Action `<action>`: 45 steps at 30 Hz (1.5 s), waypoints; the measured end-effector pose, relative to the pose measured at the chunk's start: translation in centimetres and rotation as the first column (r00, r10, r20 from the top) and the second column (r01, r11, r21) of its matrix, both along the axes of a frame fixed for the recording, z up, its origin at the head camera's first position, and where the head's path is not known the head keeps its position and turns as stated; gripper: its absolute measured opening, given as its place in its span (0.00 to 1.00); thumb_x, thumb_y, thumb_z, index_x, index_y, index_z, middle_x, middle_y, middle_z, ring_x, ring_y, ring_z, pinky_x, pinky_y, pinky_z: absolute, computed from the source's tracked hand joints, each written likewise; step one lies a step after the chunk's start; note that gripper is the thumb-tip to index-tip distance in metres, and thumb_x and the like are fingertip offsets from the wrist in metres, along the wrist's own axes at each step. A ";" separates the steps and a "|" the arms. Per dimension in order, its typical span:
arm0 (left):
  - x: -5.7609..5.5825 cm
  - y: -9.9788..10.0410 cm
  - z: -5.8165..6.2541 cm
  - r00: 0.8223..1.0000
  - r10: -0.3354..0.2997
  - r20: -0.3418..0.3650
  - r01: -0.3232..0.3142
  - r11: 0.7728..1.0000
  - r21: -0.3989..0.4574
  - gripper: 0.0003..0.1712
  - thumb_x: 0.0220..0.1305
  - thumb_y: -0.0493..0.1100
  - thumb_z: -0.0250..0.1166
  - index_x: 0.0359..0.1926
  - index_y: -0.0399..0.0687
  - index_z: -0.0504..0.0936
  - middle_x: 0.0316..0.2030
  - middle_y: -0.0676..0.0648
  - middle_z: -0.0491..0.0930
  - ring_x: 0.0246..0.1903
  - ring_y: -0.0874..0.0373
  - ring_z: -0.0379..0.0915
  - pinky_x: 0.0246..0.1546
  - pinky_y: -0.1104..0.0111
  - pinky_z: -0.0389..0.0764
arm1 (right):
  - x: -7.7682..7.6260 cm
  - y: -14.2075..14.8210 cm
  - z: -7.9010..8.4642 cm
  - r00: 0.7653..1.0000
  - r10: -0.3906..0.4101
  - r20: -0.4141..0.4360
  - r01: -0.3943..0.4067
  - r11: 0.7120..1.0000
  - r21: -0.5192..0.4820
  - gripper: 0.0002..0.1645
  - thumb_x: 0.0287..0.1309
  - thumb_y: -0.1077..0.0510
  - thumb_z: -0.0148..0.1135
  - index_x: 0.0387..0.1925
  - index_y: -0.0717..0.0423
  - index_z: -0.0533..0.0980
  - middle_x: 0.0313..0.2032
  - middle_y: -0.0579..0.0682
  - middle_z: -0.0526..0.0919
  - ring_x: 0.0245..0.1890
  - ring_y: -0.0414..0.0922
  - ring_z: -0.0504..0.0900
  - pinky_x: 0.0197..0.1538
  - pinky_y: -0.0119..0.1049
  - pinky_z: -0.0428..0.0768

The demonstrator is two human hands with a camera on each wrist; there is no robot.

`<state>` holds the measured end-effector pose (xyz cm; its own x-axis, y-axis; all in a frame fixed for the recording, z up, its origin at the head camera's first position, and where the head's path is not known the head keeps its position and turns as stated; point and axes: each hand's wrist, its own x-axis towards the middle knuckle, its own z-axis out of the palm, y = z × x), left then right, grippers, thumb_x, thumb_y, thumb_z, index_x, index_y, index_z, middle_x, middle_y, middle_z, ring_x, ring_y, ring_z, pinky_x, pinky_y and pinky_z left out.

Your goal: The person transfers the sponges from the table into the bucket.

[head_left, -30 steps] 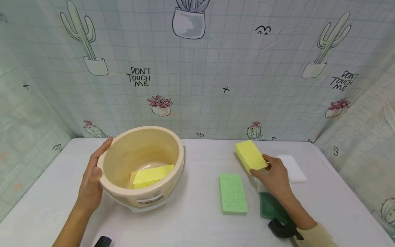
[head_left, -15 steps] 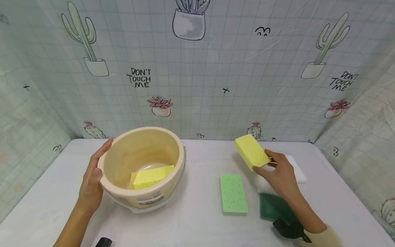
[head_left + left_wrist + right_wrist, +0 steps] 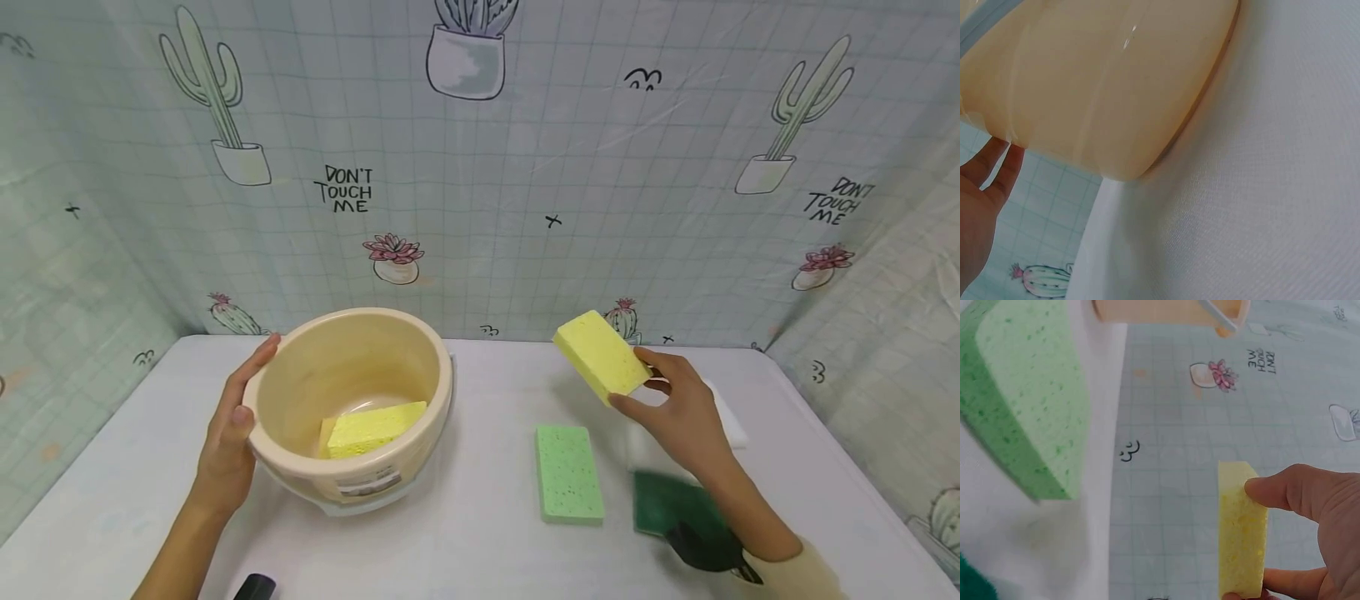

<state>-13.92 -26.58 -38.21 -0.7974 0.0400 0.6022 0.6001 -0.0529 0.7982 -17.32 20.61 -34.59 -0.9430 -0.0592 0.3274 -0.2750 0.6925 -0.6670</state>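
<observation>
In the head view, my left hand [image 3: 232, 433] rests against the outer left side of a cream bucket [image 3: 292, 367], with extended fingers by its rim. The left wrist view shows two fingers [image 3: 1007, 172] touching the bucket's wall [image 3: 1085, 81]. My right hand [image 3: 686, 417] pinches a yellow sponge [image 3: 600, 354] between thumb and fingers, above the table. Inside the bucket lies another yellow sponge [image 3: 375, 429], with a paler orange-yellow piece [image 3: 325, 437] partly hidden behind it. A speckled light green sponge [image 3: 568, 475] lies flat between the bucket and my right hand.
A dark green scouring pad [image 3: 663, 504] lies under my right forearm, partly covered. White pads or cloths [image 3: 727, 417] sit behind that hand. The white table [image 3: 480, 533] backs onto a cactus-print curtain [image 3: 480, 167]. A black object [image 3: 255, 587] shows at the bottom edge.
My right hand has raised the yellow sponge off the table and shifted it slightly left. The left hand and the bucket have stayed in place.
</observation>
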 end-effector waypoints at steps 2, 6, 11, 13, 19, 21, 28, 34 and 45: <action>0.0 0.0 0.1 1.000 0.000 0.000 0.000 1.000 0.001 0.35 0.73 0.53 0.46 0.72 0.38 0.55 0.73 0.43 0.49 0.72 0.53 0.40 0.65 0.74 0.54 | 0.0 -0.3 0.3 1.000 0.018 -0.007 -0.018 1.000 -0.007 0.43 0.51 0.51 0.73 0.64 0.66 0.66 0.56 0.59 0.70 0.51 0.53 0.73 0.44 0.12 0.68; 0.1 0.0 0.1 1.000 0.001 0.004 -0.001 1.000 0.000 0.35 0.73 0.54 0.46 0.72 0.38 0.55 0.73 0.43 0.49 0.72 0.53 0.40 0.65 0.74 0.54 | -0.1 -1.0 1.1 0.999 0.048 -0.009 -0.048 0.999 -0.019 0.43 0.51 0.51 0.73 0.64 0.64 0.66 0.56 0.57 0.70 0.51 0.52 0.74 0.44 0.14 0.71; 0.2 0.0 0.1 1.000 -0.005 0.012 0.005 1.000 0.004 0.35 0.73 0.53 0.46 0.72 0.38 0.55 0.73 0.43 0.48 0.72 0.53 0.39 0.65 0.74 0.53 | -0.1 -2.0 2.1 0.995 0.099 0.006 -0.098 0.994 -0.048 0.42 0.51 0.52 0.73 0.65 0.61 0.66 0.56 0.55 0.70 0.52 0.52 0.74 0.45 0.19 0.74; 0.2 -0.1 0.1 1.000 -0.009 0.012 0.009 1.000 0.005 0.35 0.73 0.53 0.46 0.72 0.38 0.54 0.73 0.43 0.48 0.72 0.52 0.39 0.66 0.74 0.53 | -0.1 -2.4 2.5 0.993 0.120 0.009 -0.119 0.991 -0.060 0.42 0.51 0.53 0.73 0.65 0.60 0.67 0.56 0.55 0.70 0.52 0.52 0.74 0.45 0.20 0.75; 0.1 0.0 0.2 1.000 -0.011 0.006 0.011 1.000 0.005 0.35 0.73 0.53 0.46 0.72 0.38 0.54 0.73 0.43 0.48 0.72 0.52 0.38 0.66 0.74 0.52 | -0.3 -3.7 3.3 0.985 0.174 -0.011 -0.174 0.980 -0.092 0.41 0.49 0.56 0.74 0.63 0.59 0.68 0.55 0.53 0.71 0.52 0.49 0.73 0.49 0.22 0.74; 0.1 0.0 0.2 1.000 -0.007 0.003 0.007 1.000 0.004 0.35 0.73 0.53 0.47 0.72 0.38 0.55 0.73 0.43 0.48 0.72 0.52 0.39 0.66 0.74 0.52 | -0.3 -4.1 3.6 0.982 0.188 -0.015 -0.189 0.977 -0.100 0.41 0.48 0.56 0.75 0.63 0.60 0.68 0.56 0.52 0.71 0.52 0.49 0.73 0.50 0.24 0.75; 0.1 0.0 0.2 1.000 -0.002 0.000 0.002 1.000 0.001 0.35 0.73 0.53 0.47 0.72 0.38 0.55 0.73 0.43 0.49 0.72 0.52 0.40 0.65 0.74 0.53 | -0.2 -5.6 4.4 0.972 0.234 -0.017 -0.235 0.966 -0.106 0.40 0.47 0.58 0.75 0.63 0.57 0.69 0.55 0.49 0.71 0.52 0.46 0.73 0.53 0.32 0.76; 0.1 0.1 0.1 1.000 0.000 -0.002 0.000 1.000 0.001 0.35 0.73 0.53 0.47 0.72 0.38 0.55 0.73 0.43 0.49 0.71 0.53 0.40 0.65 0.74 0.54 | -0.2 -7.2 4.9 0.962 0.272 -0.037 -0.275 0.956 -0.106 0.39 0.45 0.61 0.75 0.61 0.56 0.71 0.54 0.49 0.72 0.50 0.46 0.74 0.53 0.36 0.77; 0.0 -0.1 0.0 1.000 -0.005 -0.015 0.005 1.000 -0.007 0.35 0.73 0.53 0.46 0.72 0.38 0.54 0.73 0.43 0.49 0.72 0.53 0.40 0.65 0.74 0.53 | 0.3 -10.0 5.9 0.930 0.358 -0.090 -0.366 0.925 -0.100 0.40 0.42 0.61 0.77 0.60 0.57 0.72 0.54 0.49 0.73 0.50 0.43 0.74 0.53 0.34 0.76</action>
